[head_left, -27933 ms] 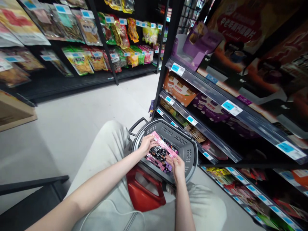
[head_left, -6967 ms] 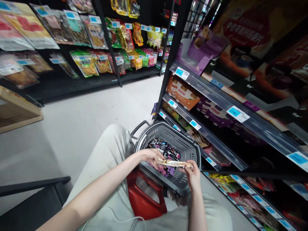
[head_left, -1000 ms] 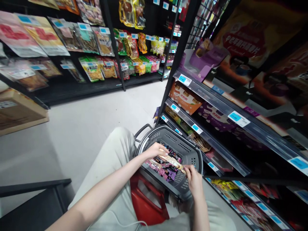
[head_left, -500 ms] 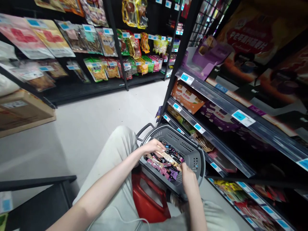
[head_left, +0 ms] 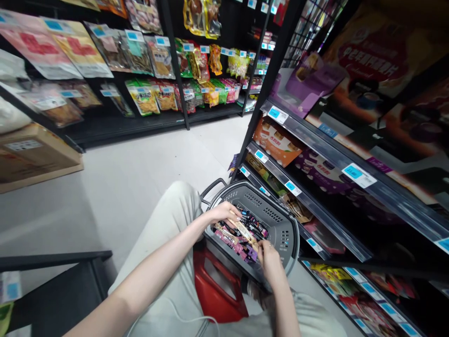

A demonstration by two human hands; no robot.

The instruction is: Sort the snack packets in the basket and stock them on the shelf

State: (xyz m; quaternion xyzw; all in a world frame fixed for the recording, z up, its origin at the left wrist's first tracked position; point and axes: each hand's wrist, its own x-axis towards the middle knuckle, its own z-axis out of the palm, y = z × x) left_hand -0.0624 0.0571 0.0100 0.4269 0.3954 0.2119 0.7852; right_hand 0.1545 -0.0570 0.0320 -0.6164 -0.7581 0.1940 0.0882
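A long, narrow tan snack packet (head_left: 246,232) is stretched slantwise between my two hands, above the inside of a grey shopping basket (head_left: 252,200). My left hand (head_left: 226,214) is closed on its upper-left end. The fingers of my right hand (head_left: 269,258) pinch its lower-right end. Beneath it, many small packets in black, pink and purple lie in the basket, such as the pink packets (head_left: 229,240) nearest me. My hands partly cover this pile. The print on the tan packet is too small to read.
A red plastic stool (head_left: 219,285) stands between my legs, below the basket. Shelves with price tags (head_left: 358,174) rise close on the right. Bagged snacks (head_left: 142,97) hang and stand on the far rack. A cardboard box (head_left: 38,157) sits on the floor at left.
My right hand has shifted slightly left along the tan packet, toward my left hand. My left hand stays nearly in place. The camera view has turned a little.
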